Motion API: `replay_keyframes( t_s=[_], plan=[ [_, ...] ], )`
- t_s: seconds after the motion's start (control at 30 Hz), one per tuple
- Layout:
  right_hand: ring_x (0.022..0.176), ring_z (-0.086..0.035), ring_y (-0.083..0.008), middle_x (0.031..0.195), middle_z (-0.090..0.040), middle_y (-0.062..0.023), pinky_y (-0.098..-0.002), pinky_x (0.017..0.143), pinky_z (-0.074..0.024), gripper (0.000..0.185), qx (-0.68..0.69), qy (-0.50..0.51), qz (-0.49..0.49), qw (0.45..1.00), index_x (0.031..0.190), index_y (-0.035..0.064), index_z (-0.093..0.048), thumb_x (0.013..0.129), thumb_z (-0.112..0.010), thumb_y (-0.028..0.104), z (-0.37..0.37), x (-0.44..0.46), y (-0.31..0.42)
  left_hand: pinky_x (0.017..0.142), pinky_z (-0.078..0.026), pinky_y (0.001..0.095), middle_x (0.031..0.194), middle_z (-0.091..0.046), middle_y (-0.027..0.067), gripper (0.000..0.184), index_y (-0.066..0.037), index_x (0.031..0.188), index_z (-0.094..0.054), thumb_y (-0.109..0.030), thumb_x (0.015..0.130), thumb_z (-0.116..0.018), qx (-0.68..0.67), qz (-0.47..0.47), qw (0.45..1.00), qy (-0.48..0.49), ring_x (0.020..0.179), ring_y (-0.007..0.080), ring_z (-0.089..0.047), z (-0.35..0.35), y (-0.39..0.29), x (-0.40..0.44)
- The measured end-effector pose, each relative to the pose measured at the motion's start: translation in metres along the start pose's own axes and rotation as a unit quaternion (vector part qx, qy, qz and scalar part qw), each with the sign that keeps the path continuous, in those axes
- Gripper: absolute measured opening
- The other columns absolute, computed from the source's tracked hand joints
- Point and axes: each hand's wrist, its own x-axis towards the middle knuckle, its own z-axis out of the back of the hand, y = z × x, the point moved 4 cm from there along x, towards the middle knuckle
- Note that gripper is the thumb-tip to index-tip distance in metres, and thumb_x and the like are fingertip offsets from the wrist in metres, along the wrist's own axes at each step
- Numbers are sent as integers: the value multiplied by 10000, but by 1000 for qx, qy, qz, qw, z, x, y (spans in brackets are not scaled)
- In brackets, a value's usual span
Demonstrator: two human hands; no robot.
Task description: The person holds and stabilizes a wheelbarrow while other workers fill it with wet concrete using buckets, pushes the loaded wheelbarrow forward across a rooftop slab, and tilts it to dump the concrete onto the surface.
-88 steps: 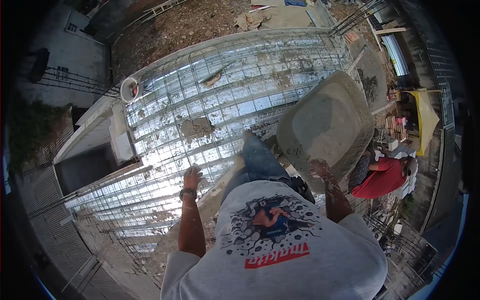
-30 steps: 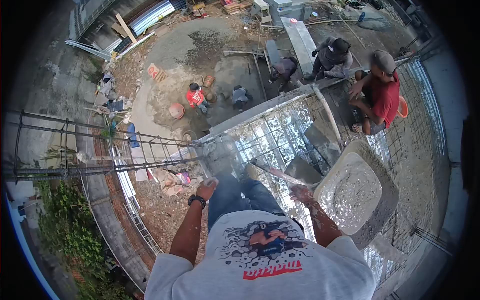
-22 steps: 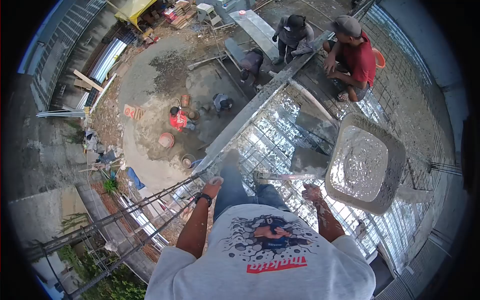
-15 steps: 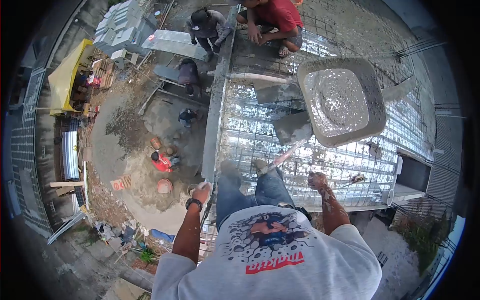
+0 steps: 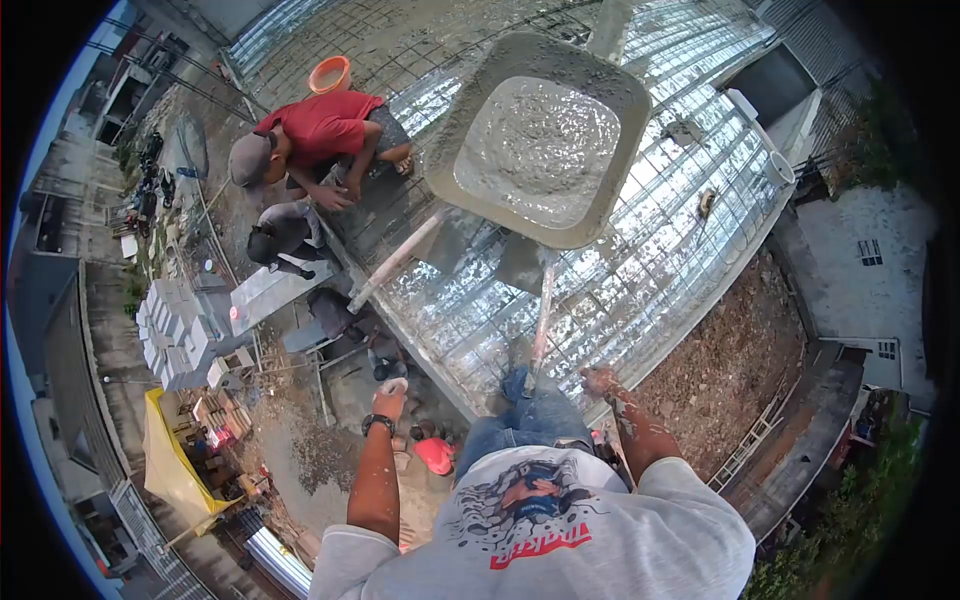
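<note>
My left hand (image 5: 388,399), with a dark watch on its wrist, hangs out over the roof's left edge. It seems empty, its fingers loosely bent and apart. Beside my right thigh, my right hand (image 5: 601,382) also appears empty, and grey splashes coat its forearm. Ahead of my legs stands a wheelbarrow (image 5: 636,120) whose square tray holds wet concrete (image 5: 538,152). One pole-like handle (image 5: 543,325) points back toward my feet; another handle (image 5: 398,260) slants to the left. Neither hand touches them.
A person in a red shirt (image 5: 335,125) crouches left of the wheelbarrow, near an orange bucket (image 5: 329,74). Rebar mesh (image 5: 640,225) covers the shiny metal deck. The roof edge drops toward several workers below, grey blocks (image 5: 172,335) and a yellow tarp (image 5: 175,470).
My view has turned to the right, and the wheelbarrow now appears further left. The crouching person has bent lower and shows more fully. Both my hands remain at my sides, away from the handles.
</note>
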Motion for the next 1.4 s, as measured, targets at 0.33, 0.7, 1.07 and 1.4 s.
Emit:
replay_keyframes(
  t_s=[0.33,0.7,1.07,1.4],
  plan=[
    [1095,-577,-392,1132,-608,-272,-446,936,-446,981,-13,-100,-50,994,1238,-51,-522,722,-535,783,-99,37,11,918,-468,379,1144,-629,169,564,-52,1198,-588,-436,796,-686,254,3,966,49,1067,288,-606,5,-23,175],
    [921,-654,-385,973,-652,-290,-445,800,-515,997,215,-117,-201,949,1211,-136,-495,671,-687,681,-155,63,43,1042,-383,411,1422,-359,283,1046,71,1392,-314,-581,679,-715,469,105,877,-12,1296,355,-418,43,29,356],
    [785,-651,-280,800,-677,-181,-397,751,-482,590,91,-72,-320,940,905,-28,-682,749,-650,540,-151,68,75,994,-409,433,1316,-470,306,927,46,1278,-500,-682,714,-605,563,7,757,332,1212,377,-496,64,7,414],
    [597,-634,-260,580,-624,-136,-367,644,-495,541,218,-94,-251,938,755,-35,-655,825,-598,498,-133,76,194,896,-486,417,1104,-620,274,762,45,1053,-644,-638,714,-628,621,-115,740,231,1056,371,-605,116,-99,529]
  ],
)
